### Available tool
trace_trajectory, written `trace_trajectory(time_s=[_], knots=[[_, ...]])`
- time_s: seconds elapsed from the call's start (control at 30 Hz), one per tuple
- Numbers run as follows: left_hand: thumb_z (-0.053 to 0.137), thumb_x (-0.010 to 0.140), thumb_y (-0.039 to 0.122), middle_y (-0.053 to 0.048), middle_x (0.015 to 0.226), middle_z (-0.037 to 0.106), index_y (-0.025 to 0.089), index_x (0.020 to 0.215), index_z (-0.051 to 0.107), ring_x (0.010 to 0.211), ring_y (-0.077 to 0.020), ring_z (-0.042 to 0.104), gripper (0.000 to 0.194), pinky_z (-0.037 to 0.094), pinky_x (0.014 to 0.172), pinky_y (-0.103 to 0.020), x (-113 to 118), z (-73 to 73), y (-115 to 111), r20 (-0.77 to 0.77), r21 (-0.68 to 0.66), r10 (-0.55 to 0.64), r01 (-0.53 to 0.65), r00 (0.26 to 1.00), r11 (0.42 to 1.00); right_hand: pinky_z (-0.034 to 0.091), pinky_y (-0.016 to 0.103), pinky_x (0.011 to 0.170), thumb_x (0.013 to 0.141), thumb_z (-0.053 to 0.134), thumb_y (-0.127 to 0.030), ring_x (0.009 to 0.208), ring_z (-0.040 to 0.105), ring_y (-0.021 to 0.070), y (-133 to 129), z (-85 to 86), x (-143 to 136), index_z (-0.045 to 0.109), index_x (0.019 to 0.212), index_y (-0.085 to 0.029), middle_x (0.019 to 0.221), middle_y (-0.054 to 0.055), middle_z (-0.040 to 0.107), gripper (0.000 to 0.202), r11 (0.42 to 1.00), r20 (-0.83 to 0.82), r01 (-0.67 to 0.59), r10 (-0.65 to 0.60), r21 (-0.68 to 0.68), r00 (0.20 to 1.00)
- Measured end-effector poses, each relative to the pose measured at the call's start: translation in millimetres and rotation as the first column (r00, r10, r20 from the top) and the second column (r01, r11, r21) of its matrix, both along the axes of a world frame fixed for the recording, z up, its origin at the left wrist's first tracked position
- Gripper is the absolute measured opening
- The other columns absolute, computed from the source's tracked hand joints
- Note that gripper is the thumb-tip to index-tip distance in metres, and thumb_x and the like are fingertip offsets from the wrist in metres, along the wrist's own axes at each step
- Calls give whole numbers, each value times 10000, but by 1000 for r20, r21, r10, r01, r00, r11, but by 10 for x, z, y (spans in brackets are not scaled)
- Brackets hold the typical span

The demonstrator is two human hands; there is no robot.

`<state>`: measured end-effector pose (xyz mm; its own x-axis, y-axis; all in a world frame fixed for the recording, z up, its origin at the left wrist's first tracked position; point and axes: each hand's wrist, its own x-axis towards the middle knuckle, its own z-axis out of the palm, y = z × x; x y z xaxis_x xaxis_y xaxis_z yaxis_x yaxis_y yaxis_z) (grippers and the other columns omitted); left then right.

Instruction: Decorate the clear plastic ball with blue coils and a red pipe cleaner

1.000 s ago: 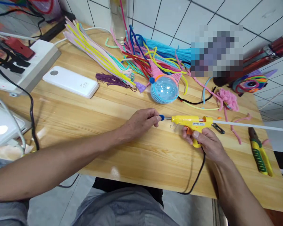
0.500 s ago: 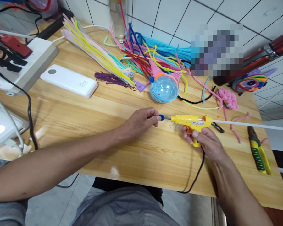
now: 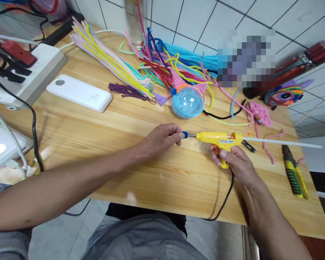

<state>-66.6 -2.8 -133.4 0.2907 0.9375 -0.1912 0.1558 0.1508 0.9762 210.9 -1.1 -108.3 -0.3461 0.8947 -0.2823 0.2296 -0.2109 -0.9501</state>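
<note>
Wide counter (image 3: pixel 141 180) of pale wood, long straight grain, smooth with a soft sheen. Behind it, glossy white wall tiles with dark grout lines.

At the far edge, a loose heap of fuzzy craft stems (image 3: pixel 162 61), soft and wiry, in blue, pink, yellow, red and mint; a flatter fan of pastel ones spread toward the left.

Far left, a boxy white plastic power strip (image 3: pixel 40 70) with black plugs and cords. Beside it, a smooth white power bank (image 3: pixel 79 92), rounded slab shape, grey printing on its end, too blurred to read surely.

Near the heap, a clear plastic ball (image 3: pixel 187 103), shiny, blue-tinted, with a pink fuzzy cone and a small blue bead on top. To its left, a dark purple thread tassel (image 3: pixel 127 91).

In the middle of the counter, a yellow plastic glue gun (image 3: pixel 219 139), pistol-shaped, with a metal tip, a thin wire stand, a long whitish glue stick out the back and a black cord off the near edge. Small label on its side, text unreadable. Right hand (image 3: pixel 237 164) wrapped around the grip, fingers closed tight on it.

Far right, pliers (image 3: pixel 294 173) with ribbed yellow-green handles, lying flat.

Left hand (image 3: pixel 162 139) resting on the counter, fingers (image 3: pixel 178 136) pinched on a tiny round blue bead (image 3: pixel 185 134), held right at the gun's tip.
</note>
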Motion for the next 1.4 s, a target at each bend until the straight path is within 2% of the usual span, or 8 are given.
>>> trace_trajectory(time_s=[0.47,0.7,1.07,1.4], knots=[[600,930,367,17,693,639,187,761,667,583,-113,447,256,329,569,-260,-1,3,4,-19,32,-3,4,1000,999,393,307,514,770,870,-661,567,469,142,-6,4,5,734,823,-195,730,37,625,488,1000,-27,4,-4,17,1000],[602,935,359,24,660,615,188,755,666,584,-113,440,256,321,562,-251,-5,28,1,-23,10,-2,3,1000,1000,398,313,510,751,865,-699,561,463,149,-14,19,-5,718,818,-201,697,30,602,523,1000,11,11,-11,21,1000],[601,929,347,12,725,672,188,789,661,592,-111,450,221,330,562,-246,-1,25,3,-1,-6,-1,1,1000,1000,389,311,508,747,869,-697,562,468,150,-13,4,5,722,828,-202,701,31,611,523,1000,19,13,-13,18,1000],[603,930,362,17,742,677,191,813,651,588,-110,451,213,343,575,-253,5,14,0,10,-19,16,-16,1000,1000,383,324,526,793,837,-689,566,459,154,-22,15,32,715,857,-206,701,32,610,502,999,18,-1,0,34,1000]])
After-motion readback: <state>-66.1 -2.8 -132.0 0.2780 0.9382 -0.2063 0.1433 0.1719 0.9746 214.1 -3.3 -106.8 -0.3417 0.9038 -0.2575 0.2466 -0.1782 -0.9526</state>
